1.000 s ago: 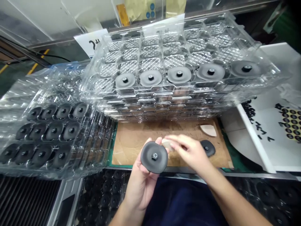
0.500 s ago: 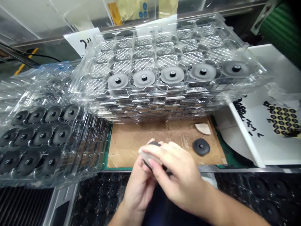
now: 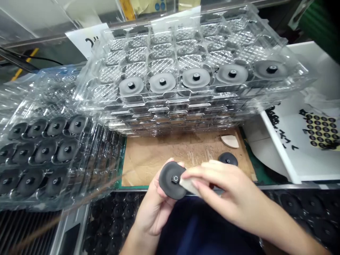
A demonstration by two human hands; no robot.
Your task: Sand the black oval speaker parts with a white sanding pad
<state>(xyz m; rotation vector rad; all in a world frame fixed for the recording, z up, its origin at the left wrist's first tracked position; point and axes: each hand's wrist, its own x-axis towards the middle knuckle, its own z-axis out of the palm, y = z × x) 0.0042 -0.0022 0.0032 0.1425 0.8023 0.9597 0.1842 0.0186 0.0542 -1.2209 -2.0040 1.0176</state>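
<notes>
**Black disc held over the desk edge, pale pad pressed to its face**

The left hand (image 3: 155,212) is clamped on a black disc (image 3: 170,180), thumb on its near face and fingers curled behind the rim. It holds the disc upright, just in front of the desk (image 3: 292,185), with the small centre nut facing the camera. The right hand (image 3: 228,193) is closed on a pale wedge-shaped pad (image 3: 189,185), pinched between thumb and fingertips, and the tip of the pad touches the disc beside the nut.

Behind the hands a brown board (image 3: 154,159) lies on the desk. On it rest a second black disc (image 3: 227,159), partly hidden by the right hand, and, farther back, another pale wedge (image 3: 230,141). Beyond the board stands a stack of clear trays (image 3: 186,109); the front row of the top tray carries five grey discs (image 3: 162,83). To the left, a lower clear tray (image 3: 106,148) is filled with dark discs. To the right lies a white sheet (image 3: 302,156) bearing small black rings (image 3: 322,131).
</notes>
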